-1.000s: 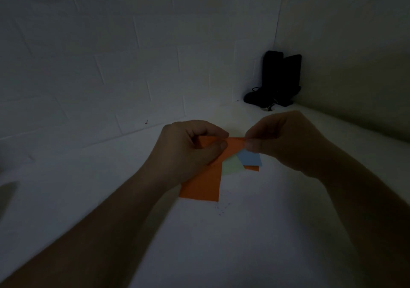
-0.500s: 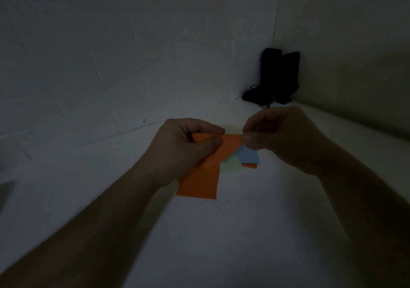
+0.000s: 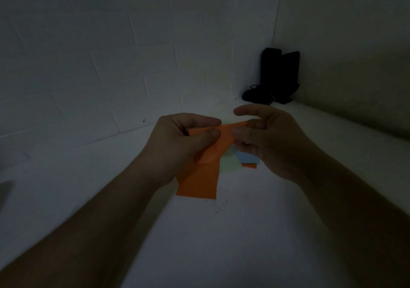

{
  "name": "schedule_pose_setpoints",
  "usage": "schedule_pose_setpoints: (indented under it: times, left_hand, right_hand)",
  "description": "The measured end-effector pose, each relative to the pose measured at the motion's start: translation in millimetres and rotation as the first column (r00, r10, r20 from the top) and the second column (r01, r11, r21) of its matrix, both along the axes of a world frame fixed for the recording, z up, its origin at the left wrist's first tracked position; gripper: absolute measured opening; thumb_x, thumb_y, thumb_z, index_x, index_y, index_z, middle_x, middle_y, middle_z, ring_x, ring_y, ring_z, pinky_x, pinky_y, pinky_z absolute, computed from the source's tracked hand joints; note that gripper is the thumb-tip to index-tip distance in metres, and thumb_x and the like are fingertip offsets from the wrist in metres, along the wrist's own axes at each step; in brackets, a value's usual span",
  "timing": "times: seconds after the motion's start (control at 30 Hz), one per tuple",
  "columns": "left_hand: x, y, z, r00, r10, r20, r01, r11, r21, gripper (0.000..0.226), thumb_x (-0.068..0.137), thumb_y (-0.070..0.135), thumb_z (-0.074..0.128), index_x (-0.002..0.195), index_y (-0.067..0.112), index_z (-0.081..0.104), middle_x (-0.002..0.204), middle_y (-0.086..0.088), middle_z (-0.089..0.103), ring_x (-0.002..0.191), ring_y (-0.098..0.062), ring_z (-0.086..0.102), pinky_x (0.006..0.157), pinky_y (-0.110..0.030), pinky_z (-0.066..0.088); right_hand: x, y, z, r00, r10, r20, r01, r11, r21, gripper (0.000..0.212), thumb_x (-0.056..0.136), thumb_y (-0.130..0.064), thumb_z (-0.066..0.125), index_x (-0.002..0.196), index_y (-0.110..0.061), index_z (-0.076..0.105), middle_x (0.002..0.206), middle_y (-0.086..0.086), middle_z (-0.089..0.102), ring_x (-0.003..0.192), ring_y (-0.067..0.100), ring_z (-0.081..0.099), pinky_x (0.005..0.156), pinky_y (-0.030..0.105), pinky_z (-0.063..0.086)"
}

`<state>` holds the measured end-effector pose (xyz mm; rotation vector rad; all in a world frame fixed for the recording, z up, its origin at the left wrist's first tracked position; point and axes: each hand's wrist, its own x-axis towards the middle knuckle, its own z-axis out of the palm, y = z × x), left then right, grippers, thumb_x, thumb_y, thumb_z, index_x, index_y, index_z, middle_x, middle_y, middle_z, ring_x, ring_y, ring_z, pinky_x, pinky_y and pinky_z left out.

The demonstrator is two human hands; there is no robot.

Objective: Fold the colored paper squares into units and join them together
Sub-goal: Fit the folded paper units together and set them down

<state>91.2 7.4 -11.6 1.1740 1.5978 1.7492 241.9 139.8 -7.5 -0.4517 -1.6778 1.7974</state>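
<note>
At centre frame, the left hand pinches an orange paper square between thumb and fingers, while the right hand grips its upper edge, index finger lifted clear. The sheet hangs above the white table, over a pale green square, a blue one and an orange sliver. Thin, light and limp, it likely creases easily, best held at edges and corners. Dark objects stand at upper right
</note>
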Motion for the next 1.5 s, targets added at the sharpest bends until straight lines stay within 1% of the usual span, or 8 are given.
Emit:
schedule_pose_setpoints:
  times: [0.1, 0.7, 0.87, 0.93, 1.1, 1.23, 1.3, 1.5]
  left_hand:
    - [1.0, 0.5, 0.2, 1.0, -0.001, 0.01, 0.002, 1.0, -0.017, 0.017, 0.085, 0.004, 0.078, 0.095, 0.018, 0.081, 0.089, -0.009, 0.08, 0.078, -0.02, 0.076, 0.07, -0.028, 0.06]
    - [2.5, 2.1, -2.0, 0.997, 0.058, -0.052, -0.057, 0.998, 0.019, 0.013, 0.084, 0.011, 0.081, 0.089, 0.023, 0.08, 0.084, -0.003, 0.079, 0.072, -0.017, 0.074, 0.064, -0.027, 0.058]
    - [2.4, 1.3, -3.7, 0.985, 0.11, -0.132, -0.1, 0.992, 0.08, 0.015, 0.086, 0.009, 0.081, 0.091, 0.023, 0.078, 0.084, 0.0, 0.077, 0.072, -0.021, 0.074, 0.064, -0.037, 0.062]
    - [2.6, 0.8, -5.5, 0.958, 0.161, -0.238, -0.135, 0.983, 0.122, 0.019, 0.086, 0.008, 0.081, 0.095, 0.024, 0.077, 0.084, 0.001, 0.076, 0.074, -0.024, 0.074, 0.069, -0.044, 0.065]
    - [2.6, -3.7, -4.7, 0.779, 0.326, -0.535, -0.21, 0.941, 0.266, 0.024, 0.087, 0.012, 0.081, 0.104, 0.028, 0.076, 0.093, 0.018, 0.076, 0.09, 0.0, 0.073, 0.08, -0.023, 0.059]
    - [-0.7, -2.3, -8.7, 0.745, 0.367, -0.558, -0.217, 0.923, 0.317, 0.016, 0.088, 0.013, 0.08, 0.099, 0.025, 0.08, 0.098, 0.017, 0.076, 0.095, -0.002, 0.071, 0.064, -0.025, 0.055]
    - [-0.6, -2.0, -7.9, 0.735, 0.372, -0.567, -0.203, 0.919, 0.339, 0.016, 0.089, 0.012, 0.08, 0.099, 0.024, 0.079, 0.103, 0.016, 0.076, 0.102, -0.002, 0.071, 0.065, -0.023, 0.055]
    - [-5.7, 0.1, -6.5, 0.638, 0.416, -0.648, -0.136, 0.89, 0.436, 0.012, 0.088, 0.01, 0.08, 0.097, 0.019, 0.077, 0.111, 0.008, 0.074, 0.122, -0.007, 0.064, 0.103, -0.033, 0.051]
  right_hand:
    - [1.1, 2.0, 0.4, 1.0, -0.002, 0.0, 0.002, 1.0, -0.001, 0.034, 0.083, 0.004, 0.072, 0.11, -0.017, 0.067, 0.065, 0.006, 0.063, 0.073, 0.019, 0.07, 0.071, 0.03, 0.058]
    - [4.6, 3.2, 3.6, 0.99, 0.042, -0.133, -0.05, 0.997, -0.058, 0.038, 0.083, 0.009, 0.062, 0.11, -0.016, 0.066, 0.077, 0.004, 0.067, 0.084, 0.017, 0.072, 0.078, 0.032, 0.06]
    - [2.8, 2.2, 3.1, 0.99, 0.049, -0.132, -0.059, 0.995, -0.078, 0.04, 0.085, 0.009, 0.062, 0.115, -0.017, 0.064, 0.076, 0.004, 0.067, 0.083, 0.017, 0.072, 0.081, 0.033, 0.059]
    - [2.7, 1.0, 3.0, 0.993, 0.023, -0.12, -0.025, 1.0, -0.014, 0.039, 0.087, 0.011, 0.061, 0.114, -0.018, 0.064, 0.076, 0.001, 0.068, 0.084, 0.016, 0.072, 0.081, 0.033, 0.059]
    - [4.4, -4.6, 7.2, 0.994, -0.096, -0.06, 0.11, 0.94, 0.322, 0.036, 0.085, 0.005, 0.071, 0.104, -0.025, 0.065, 0.08, -0.006, 0.074, 0.079, 0.01, 0.072, 0.067, 0.02, 0.055]
    - [3.7, -5.4, 5.6, 0.97, -0.209, -0.126, 0.244, 0.822, 0.515, 0.032, 0.079, 0.001, 0.079, 0.087, -0.028, 0.069, 0.08, -0.013, 0.074, 0.078, 0.005, 0.07, 0.07, 0.017, 0.053]
    - [3.1, -5.2, 4.7, 0.961, -0.247, -0.126, 0.275, 0.784, 0.556, 0.027, 0.079, -0.003, 0.08, 0.08, -0.028, 0.07, 0.079, -0.013, 0.073, 0.076, 0.005, 0.068, 0.068, 0.014, 0.051]
    - [5.1, -4.5, 5.9, 0.949, -0.289, -0.126, 0.303, 0.721, 0.623, 0.026, 0.079, -0.004, 0.08, 0.079, -0.027, 0.069, 0.083, -0.012, 0.071, 0.08, 0.005, 0.068, 0.066, 0.014, 0.053]
